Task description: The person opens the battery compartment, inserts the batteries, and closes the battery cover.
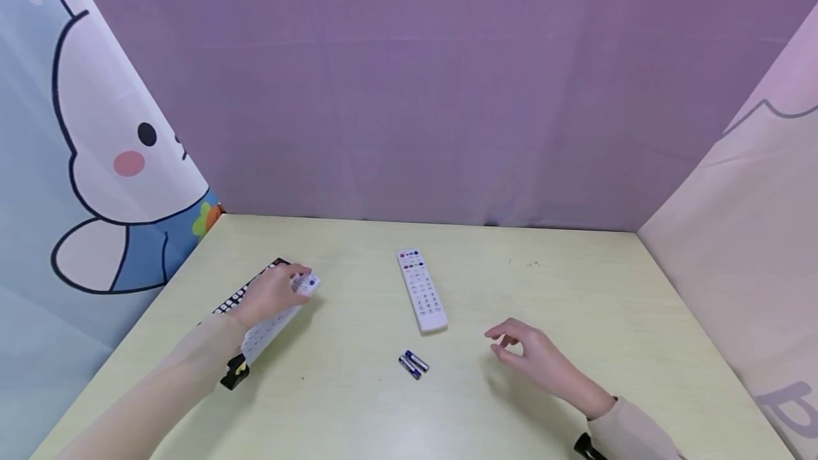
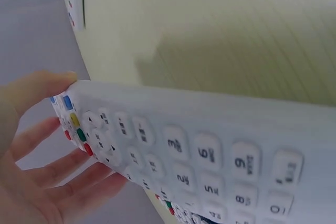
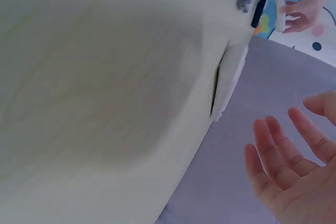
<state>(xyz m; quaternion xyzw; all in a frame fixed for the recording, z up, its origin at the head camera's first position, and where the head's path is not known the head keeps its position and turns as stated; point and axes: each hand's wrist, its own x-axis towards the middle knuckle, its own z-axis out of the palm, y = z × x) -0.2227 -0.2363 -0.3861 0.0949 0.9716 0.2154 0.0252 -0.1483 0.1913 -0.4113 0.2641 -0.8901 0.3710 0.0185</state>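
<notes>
My left hand grips a white remote control near its end with the coloured buttons, thumb on one long edge and fingers at the other. This remote is tilted and raised off the table, its keypad showing in the left wrist view. Beside it lies a black remote control with white keys, partly hidden by the hand and forearm. A second white remote control rests mid-table, button side up. Two batteries lie side by side in front of it. Over the table at the right hovers my right hand, fingers loosely bent and holding nothing.
The pale wooden table meets a purple cloth wall at the back. A cartoon-printed cloth stands on the left, a pale cloth on the right. Small dark marks show on the tabletop.
</notes>
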